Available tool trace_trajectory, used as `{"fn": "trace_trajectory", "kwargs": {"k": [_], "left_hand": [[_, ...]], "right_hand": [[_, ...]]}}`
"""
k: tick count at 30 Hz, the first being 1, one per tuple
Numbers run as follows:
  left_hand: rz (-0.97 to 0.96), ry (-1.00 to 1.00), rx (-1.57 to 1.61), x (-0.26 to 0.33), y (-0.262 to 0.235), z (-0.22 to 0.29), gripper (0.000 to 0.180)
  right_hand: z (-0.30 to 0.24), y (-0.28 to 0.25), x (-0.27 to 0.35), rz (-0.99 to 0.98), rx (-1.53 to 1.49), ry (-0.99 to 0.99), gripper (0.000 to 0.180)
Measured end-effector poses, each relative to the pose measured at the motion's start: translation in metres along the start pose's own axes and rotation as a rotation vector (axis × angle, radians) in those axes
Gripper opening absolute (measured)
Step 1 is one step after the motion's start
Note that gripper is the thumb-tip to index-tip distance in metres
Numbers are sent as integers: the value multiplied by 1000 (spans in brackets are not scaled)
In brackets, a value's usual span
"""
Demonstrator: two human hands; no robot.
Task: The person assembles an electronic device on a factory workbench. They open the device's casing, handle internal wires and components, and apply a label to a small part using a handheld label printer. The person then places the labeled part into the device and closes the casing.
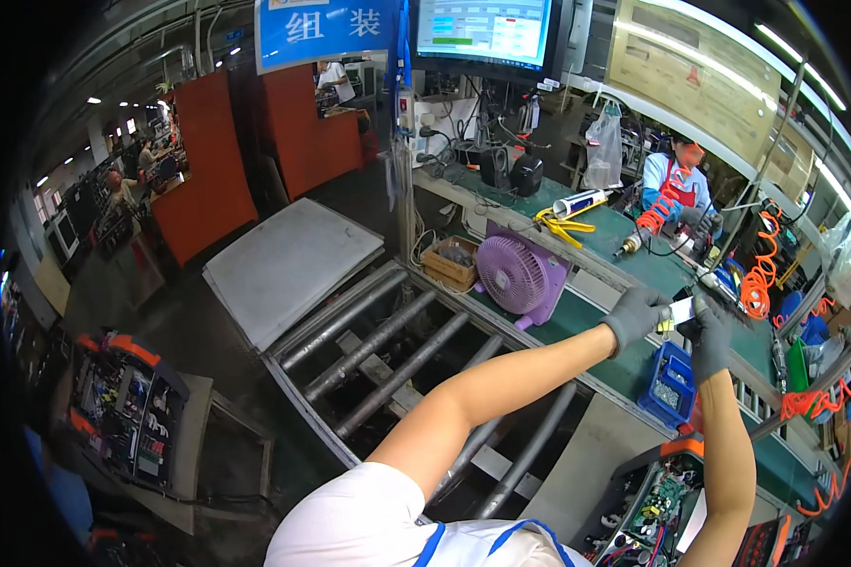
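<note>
Right now both my arms reach out over the long green work table. My left hand wears a grey glove, and its fingers pinch one end of a small flat white and yellow tag. My right hand wears a dark grey glove and is closed on the other end of that tag. So the tag sits up in the air between my 2 hands, just above the table.

I think the best way to do this bit is to hold the tag gently by its edges, keep both hands still, and not bend it.

Just below my hands is a small blue plastic bin. It has little grey bits inside, maybe screws, but they are too small to tell. Further back on the table is a brown cardboard box with dark things in it that I cannot make out. A round purple fan stands right beside that box. Near my right elbow is an open machine case with a green board and wires inside.
</note>
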State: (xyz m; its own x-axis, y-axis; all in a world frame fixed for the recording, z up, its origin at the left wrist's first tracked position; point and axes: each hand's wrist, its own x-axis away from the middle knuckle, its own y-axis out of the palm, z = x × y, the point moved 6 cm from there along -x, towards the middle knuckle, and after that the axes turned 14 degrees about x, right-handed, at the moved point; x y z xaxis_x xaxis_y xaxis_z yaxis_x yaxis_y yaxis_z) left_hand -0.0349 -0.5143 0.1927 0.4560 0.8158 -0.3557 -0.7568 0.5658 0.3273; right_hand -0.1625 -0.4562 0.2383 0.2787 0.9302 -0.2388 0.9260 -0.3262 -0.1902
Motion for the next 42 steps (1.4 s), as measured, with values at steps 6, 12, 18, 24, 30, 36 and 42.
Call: {"fn": "trace_trajectory", "kwargs": {"k": [6, 12, 18, 24, 30, 36, 42], "left_hand": [[-31, 35, -120, 2, -7, -10, 27], [37, -87, -284, 4, 9, -3, 21], [24, -196, -210, -3, 19, -29, 26], [73, -283, -3, -20, 23, -64, 27], [19, -325, 101, -36, 15, -99, 24], [-54, -340, 6, -40, 19, -116, 22], [13, -362, 21, -57, 7, -144, 21]], "right_hand": [[22, -5, -11, -81, -21, 0, 25], [39, -29, -13, -40, -23, -4, 18], [58, -49, -18, -51, -11, -24, 20], [82, -68, -25, -17, -17, 12, 19], [102, -69, -32, 16, -40, 72, 19], [136, -75, -42, 56, -59, 169, 20], [167, -57, -47, -21, -322, 359, 22]]}}
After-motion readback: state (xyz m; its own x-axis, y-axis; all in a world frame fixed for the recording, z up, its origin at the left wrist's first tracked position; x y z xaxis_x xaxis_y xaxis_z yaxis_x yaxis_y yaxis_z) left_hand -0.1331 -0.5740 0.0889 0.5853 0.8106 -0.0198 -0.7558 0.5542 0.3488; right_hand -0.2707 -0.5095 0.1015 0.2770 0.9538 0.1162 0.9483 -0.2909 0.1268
